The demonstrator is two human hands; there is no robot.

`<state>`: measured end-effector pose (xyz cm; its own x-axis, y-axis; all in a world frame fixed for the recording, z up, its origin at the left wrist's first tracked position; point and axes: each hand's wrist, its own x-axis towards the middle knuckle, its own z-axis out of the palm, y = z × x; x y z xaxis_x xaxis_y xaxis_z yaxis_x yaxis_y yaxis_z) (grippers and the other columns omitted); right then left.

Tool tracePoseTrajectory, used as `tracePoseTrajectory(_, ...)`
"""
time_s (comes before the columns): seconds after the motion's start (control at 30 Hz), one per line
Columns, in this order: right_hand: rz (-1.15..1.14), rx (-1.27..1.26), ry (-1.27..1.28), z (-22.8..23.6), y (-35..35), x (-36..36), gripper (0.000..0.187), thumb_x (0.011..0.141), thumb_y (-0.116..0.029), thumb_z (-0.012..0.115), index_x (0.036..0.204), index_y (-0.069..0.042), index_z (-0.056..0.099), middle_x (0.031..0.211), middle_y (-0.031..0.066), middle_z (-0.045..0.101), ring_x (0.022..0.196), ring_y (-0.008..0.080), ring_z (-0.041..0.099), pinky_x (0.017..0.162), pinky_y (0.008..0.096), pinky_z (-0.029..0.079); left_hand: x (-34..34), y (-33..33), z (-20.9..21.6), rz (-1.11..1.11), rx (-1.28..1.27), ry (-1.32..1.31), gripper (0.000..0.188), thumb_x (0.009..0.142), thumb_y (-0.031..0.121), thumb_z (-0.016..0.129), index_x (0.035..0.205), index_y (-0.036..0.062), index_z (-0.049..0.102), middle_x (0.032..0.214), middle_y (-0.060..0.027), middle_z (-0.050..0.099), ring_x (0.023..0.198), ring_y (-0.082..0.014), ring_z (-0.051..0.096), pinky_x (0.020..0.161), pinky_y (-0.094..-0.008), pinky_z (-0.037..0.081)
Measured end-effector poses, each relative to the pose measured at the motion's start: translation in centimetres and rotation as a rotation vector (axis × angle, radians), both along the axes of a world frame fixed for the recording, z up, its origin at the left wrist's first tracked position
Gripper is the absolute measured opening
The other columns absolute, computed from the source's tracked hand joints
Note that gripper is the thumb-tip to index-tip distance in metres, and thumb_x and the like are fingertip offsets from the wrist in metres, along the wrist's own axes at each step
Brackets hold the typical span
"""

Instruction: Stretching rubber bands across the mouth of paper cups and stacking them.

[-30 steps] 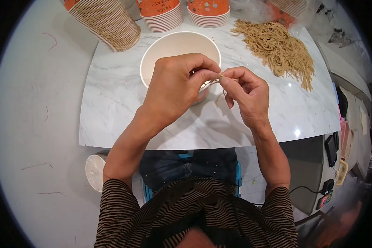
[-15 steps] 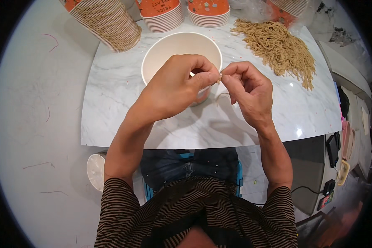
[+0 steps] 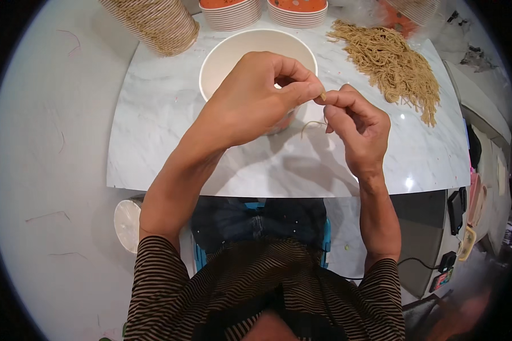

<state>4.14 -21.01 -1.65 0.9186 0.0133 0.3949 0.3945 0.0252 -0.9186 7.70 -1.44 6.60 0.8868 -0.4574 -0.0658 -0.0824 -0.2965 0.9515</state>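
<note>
Tan Strand (image 3: 323, 96) Pinched Above Marbled Bench (image 3: 153, 122)

A person in a striped top (image 3: 159, 284), seated at a pale bench, works a thin tan strand between two bare hands. The left hand (image 3: 256, 102) keeps its grip closed on the strand, thumb against forefinger, while the forefinger of the right hand (image 3: 361, 128) meets it at the fingertips; whether the right grip is closed on the strand cannot be told. A loose length curls out just beside the right fingers. Partly behind the left hand stands a large white-lined bucket (image 3: 219, 59). At right lies a heap of tan cords (image 3: 395, 68); along the far side rise two stacks of orange buckets (image 3: 233, 18) and, at left, a leaning stack hung with cord (image 3: 156, 25).
</note>
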Motion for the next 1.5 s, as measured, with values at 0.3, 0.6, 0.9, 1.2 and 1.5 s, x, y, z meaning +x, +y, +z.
tracePoseTrajectory(0.3,0.125,0.124,0.217,0.1,-0.7,0.2,0.027,0.103,-0.017,0.062,0.103,0.006,0.076,0.083,0.0039,0.067,0.063,0.0075,0.045,0.063,0.0277,0.048,-0.2,-0.9,-2.4,0.075,-0.039,-0.315,0.016,0.099,0.01,0.07,0.097,-0.0054,0.074,0.088,-0.008,0.074,0.064,-0.0082,0.063,0.054,-0.0217,0.047)
tracePoseTrajectory(0.6,0.069,0.186,0.304,0.1,-0.2,0.3,0.019,0.098,-0.017,0.073,0.101,0.0,0.08,0.075,0.0,0.068,0.063,0.0051,0.054,0.058,0.021,0.045,-0.2,-0.9,-2.0,0.059,0.035,-0.308,0.012,0.097,0.007,0.07,0.1,-0.0046,0.074,0.095,-0.0067,0.073,0.071,-0.0088,0.066,0.062,-0.0225,0.051)
tracePoseTrajectory(0.9,0.082,0.139,0.347,-0.3,-0.9,0.2,0.017,0.097,-0.016,0.074,0.1,0.0,0.08,0.078,0.0,0.069,0.064,0.005,0.055,0.059,0.0211,0.046,0.6,-0.3,-1.8,0.062,-0.026,-0.283,0.019,0.099,0.007,0.07,0.113,-0.0047,0.069,0.096,-0.0054,0.073,0.089,-0.0098,0.069,0.082,-0.0236,0.056)
tracePoseTrajectory(1.2,0.089,0.174,0.352,-0.4,-1.4,0.0,0.015,0.096,-0.01,0.07,0.098,0.002,0.078,0.082,0.0024,0.072,0.065,0.0057,0.057,0.061,0.0226,0.048,0.7,-0.3,-2.1,0.049,-0.014,-0.307,0.018,0.099,0.007,0.069,0.113,-0.0038,0.07,0.098,-0.0041,0.073,0.09,-0.009,0.069,0.084,-0.0236,0.055)
tracePoseTrajectory(1.5,0.03,0.211,0.381,-0.8,-2.2,0.5,0.018,0.096,-0.012,0.067,0.095,0.003,0.077,0.077,0.0014,0.067,0.06,0.0056,0.051,0.059,0.0231,0.046,0.6,-0.3,-1.4,0.03,0.03,-0.272,0.015,0.098,0.003,0.066,0.111,-0.0036,0.069,0.098,-0.0036,0.071,0.09,-0.0087,0.065,0.083,-0.0253,0.054)
